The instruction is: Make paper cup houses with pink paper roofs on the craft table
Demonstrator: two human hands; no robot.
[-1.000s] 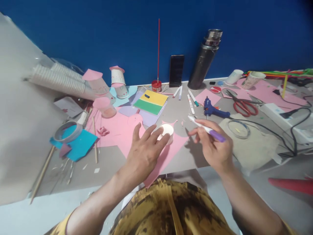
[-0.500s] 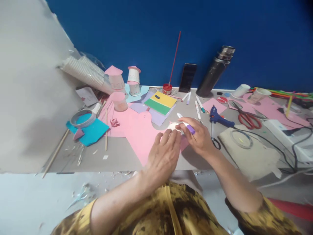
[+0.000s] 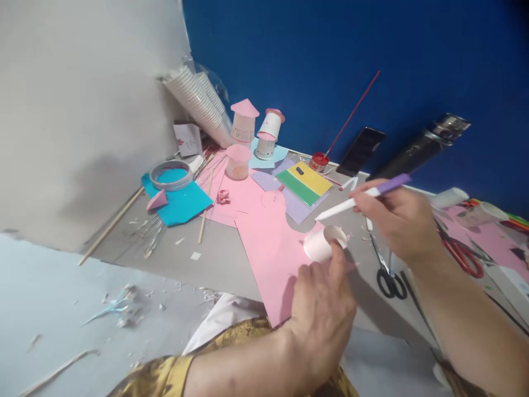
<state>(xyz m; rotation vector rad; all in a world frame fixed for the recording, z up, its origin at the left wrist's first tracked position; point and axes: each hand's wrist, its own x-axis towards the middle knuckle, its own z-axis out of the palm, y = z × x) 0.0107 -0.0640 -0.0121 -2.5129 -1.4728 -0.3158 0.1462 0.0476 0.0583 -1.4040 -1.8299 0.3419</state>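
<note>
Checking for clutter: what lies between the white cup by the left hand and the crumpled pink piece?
In the head view, only pink paper spans the stretch between the white cup and the crumpled pink piece; nothing visible stands on it.

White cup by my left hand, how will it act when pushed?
The white cup would probably roll, being round and tipped over. It looks hollow and thin-walled, so it's likely light, and it may dent if the left hand presses hard.
</note>
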